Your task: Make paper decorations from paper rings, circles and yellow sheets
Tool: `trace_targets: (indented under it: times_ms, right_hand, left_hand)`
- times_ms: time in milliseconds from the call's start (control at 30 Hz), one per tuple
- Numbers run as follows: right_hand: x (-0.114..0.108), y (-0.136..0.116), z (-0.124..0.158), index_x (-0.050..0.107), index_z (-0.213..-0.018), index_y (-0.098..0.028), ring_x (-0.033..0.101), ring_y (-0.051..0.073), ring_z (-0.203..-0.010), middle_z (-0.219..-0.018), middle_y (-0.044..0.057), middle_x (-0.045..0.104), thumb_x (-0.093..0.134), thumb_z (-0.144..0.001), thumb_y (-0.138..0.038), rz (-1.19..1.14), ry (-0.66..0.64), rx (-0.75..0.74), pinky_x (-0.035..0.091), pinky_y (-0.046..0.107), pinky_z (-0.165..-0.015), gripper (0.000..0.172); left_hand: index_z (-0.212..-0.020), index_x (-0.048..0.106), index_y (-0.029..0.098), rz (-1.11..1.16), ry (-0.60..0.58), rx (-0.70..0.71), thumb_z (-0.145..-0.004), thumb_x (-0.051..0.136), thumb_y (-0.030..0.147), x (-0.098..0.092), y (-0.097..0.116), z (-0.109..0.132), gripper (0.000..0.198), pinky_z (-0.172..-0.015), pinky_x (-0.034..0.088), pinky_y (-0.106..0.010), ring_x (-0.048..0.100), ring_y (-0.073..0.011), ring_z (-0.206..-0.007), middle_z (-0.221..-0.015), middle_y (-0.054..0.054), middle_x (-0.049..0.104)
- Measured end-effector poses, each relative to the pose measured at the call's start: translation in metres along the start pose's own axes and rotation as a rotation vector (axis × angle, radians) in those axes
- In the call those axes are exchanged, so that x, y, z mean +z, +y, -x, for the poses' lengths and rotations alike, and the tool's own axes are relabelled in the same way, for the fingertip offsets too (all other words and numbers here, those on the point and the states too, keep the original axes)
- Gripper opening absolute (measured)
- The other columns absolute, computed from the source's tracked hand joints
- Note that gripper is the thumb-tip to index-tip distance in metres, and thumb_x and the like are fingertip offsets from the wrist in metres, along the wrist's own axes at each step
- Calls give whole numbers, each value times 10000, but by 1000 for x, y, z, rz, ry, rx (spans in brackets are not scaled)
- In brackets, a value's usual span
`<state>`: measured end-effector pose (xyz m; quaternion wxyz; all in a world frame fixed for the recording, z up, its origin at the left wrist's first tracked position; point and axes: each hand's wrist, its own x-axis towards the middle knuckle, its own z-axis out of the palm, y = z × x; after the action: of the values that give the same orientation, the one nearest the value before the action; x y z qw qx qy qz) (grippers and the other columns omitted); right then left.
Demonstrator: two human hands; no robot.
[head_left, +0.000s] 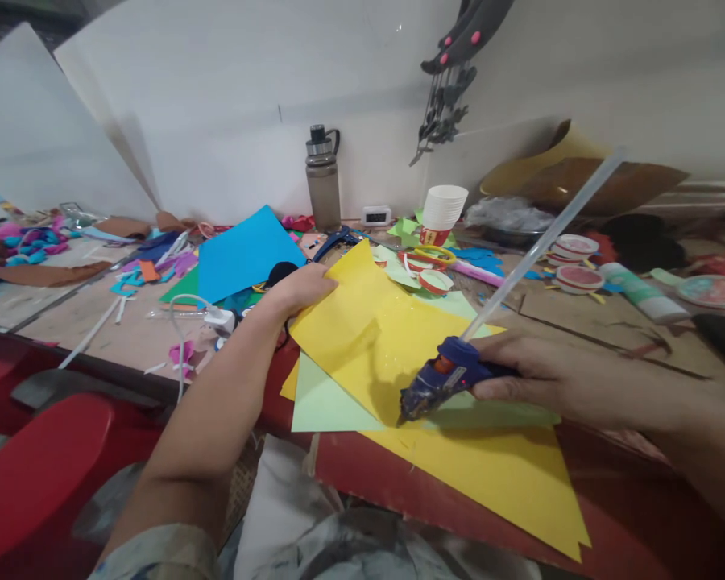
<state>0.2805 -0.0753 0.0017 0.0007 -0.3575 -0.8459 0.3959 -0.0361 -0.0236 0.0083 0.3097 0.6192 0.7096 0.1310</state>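
Observation:
My right hand (pixel 519 370) grips a dark blue glue gun (pixel 438 379), and a long clear glue stick (pixel 544 242) juts up from its back. The nozzle points down at the lower edge of a yellow sheet (pixel 350 322). With my left hand (pixel 296 290) I hold that sheet by its upper left edge, fingers partly hidden around it. Beneath it lie a pale green sheet (pixel 332 403) and another yellow sheet (pixel 507 475), which overhangs the table's front edge.
Behind the sheets stand a grey water bottle (pixel 325 185), a small digital clock (pixel 375 215) and stacked paper cups (pixel 444 209). A blue sheet (pixel 242 254) lies left, near a white plug (pixel 219 320) with its cable. Yellow-handled scissors (pixel 435 254) rest among scraps. Red stools (pixel 48 475) stand lower left.

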Motion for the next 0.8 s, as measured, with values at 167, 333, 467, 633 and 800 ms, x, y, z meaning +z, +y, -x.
trace_targets:
  times_ms: [167, 333, 467, 633, 800]
  right_hand:
    - [5, -7, -1, 627, -1293, -236, 525, 310, -1231, -1368, 78, 587, 480, -879, -605, 57, 54, -14, 375, 420, -1068, 574]
    - [0, -1, 7, 685, -1205, -250, 577, 312, -1150, -1262, 80, 658, 508, -868, -597, 20, 66, 18, 414, 403, -1023, 515]
    - [7, -8, -6, 659, -1231, -196, 600, 284, -1095, -1237, 100, 664, 486, -904, -548, 25, 106, -43, 444, 376, -972, 511]
    - [24, -18, -26, 675, -1159, -179, 641, 265, -983, -1121, 98, 703, 446, -922, -545, 1, 162, -114, 484, 364, -889, 492]
    - [29, -23, -30, 669, -1147, -164, 642, 275, -1021, -1155, 106, 694, 453, -916, -515, 18, 208, -121, 493, 371, -907, 472]
  left_hand:
    - [-863, 637, 179, 69, -28, 28, -806, 530, 257, 0, -4, -3, 144, -540, 514, -246, 709, -214, -743, -955, -86, 730]
    - [-854, 635, 172, 86, -46, 42, -813, 514, 249, 1, -5, -3, 149, -541, 519, -249, 705, -205, -718, -931, -81, 733]
    - [-906, 646, 171, 88, -35, 35, -817, 520, 259, 2, -5, -3, 178, -588, 530, -251, 699, -195, -718, -916, -74, 732]
    - [-912, 651, 169, 94, -32, 53, -806, 530, 268, 3, -9, -6, 190, -571, 516, -236, 694, -189, -703, -903, -74, 736]
    - [-856, 626, 176, 85, -29, 49, -801, 537, 271, 3, -10, -9, 142, -510, 498, -235, 693, -194, -673, -881, -75, 738]
